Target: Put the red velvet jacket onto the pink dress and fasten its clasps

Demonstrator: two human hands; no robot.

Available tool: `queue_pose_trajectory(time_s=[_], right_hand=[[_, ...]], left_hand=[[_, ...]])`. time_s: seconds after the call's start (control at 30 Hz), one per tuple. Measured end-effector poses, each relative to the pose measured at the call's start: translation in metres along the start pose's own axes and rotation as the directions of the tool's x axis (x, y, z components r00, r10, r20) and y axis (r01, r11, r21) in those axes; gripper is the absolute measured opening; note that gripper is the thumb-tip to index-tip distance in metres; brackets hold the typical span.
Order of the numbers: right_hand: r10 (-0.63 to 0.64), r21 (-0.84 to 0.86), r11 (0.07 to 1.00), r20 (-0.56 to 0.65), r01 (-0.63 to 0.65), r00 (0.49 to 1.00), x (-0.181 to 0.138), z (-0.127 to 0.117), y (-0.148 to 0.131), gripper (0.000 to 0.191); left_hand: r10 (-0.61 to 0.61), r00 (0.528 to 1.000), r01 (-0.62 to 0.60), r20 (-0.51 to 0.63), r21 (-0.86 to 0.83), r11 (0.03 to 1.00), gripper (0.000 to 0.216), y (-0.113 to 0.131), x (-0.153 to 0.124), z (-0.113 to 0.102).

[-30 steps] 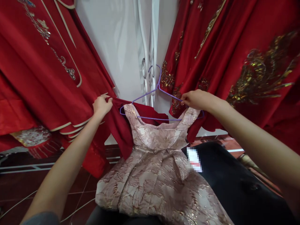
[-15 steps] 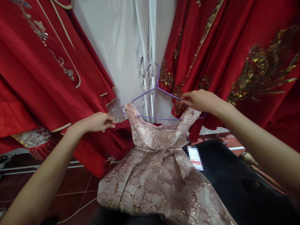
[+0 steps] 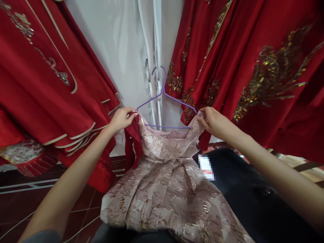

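Observation:
A pink brocade dress with metallic gold threads lies over my lap, its wide straps on a purple hanger. My left hand is closed at the hanger's left shoulder, pinching a strip of red cloth that drapes down beside the bodice. Whether it also grips the left strap, I cannot tell. At the other shoulder, my right hand pinches the top of the right strap; its fingers cover that end of the hanger. More red cloth hangs below this hand. A blurred white tag lies at the dress's right side.
Red embroidered garments hang at left and right. Between them stands a white panel with curved trim. A black padded surface is at right. Dark red floor tiles and a pale cord show at lower left.
My left hand has moved right and up to the hanger's left shoulder, bringing the red cloth with it. My right hand has settled lower onto the right strap. The view has shifted slightly.

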State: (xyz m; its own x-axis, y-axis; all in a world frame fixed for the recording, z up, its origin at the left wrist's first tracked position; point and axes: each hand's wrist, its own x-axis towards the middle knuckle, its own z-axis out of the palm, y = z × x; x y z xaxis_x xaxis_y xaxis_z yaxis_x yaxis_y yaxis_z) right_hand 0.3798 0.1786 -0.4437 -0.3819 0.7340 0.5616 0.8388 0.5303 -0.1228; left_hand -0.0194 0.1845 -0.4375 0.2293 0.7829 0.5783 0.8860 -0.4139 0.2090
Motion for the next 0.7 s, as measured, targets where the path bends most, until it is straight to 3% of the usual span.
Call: queue_pose_trajectory(time_s=[0.17, 0.27, 0.4, 0.57, 0.7], right_hand=[[0.056, 0.154, 0.988, -0.153, -0.032, 0.987, -0.001, -0.006, 0.007, 0.024], [0.072, 0.104, 0.993, -0.204, -0.051, 0.976, 0.000, -0.013, 0.012, 0.023], [0.143, 0.020, 0.990, -0.241, -0.142, 0.960, -0.012, -0.013, 0.026, 0.025], [0.309, 0.151, 0.948, -0.200, -0.282, 0.930, -0.045, -0.002, 0.035, 0.023], [0.407, 0.181, 0.898, 0.012, -0.402, 0.913, -0.072, 0.008, 0.036, 0.021]], left_hand=[[-0.136, 0.979, 0.102, -0.154, -0.207, 0.973, 0.033, 0.000, -0.008, 0.003], [-0.258, 0.937, 0.160, -0.236, -0.366, 0.917, 0.034, -0.005, -0.013, 0.005], [-0.406, 0.868, 0.265, -0.287, -0.425, 0.866, 0.033, -0.023, -0.028, 0.004], [-0.611, 0.757, 0.409, -0.230, -0.563, 0.718, 0.038, -0.045, -0.058, 0.004], [-0.657, 0.740, 0.484, -0.145, -0.564, 0.669, 0.046, -0.042, -0.079, 0.004]])
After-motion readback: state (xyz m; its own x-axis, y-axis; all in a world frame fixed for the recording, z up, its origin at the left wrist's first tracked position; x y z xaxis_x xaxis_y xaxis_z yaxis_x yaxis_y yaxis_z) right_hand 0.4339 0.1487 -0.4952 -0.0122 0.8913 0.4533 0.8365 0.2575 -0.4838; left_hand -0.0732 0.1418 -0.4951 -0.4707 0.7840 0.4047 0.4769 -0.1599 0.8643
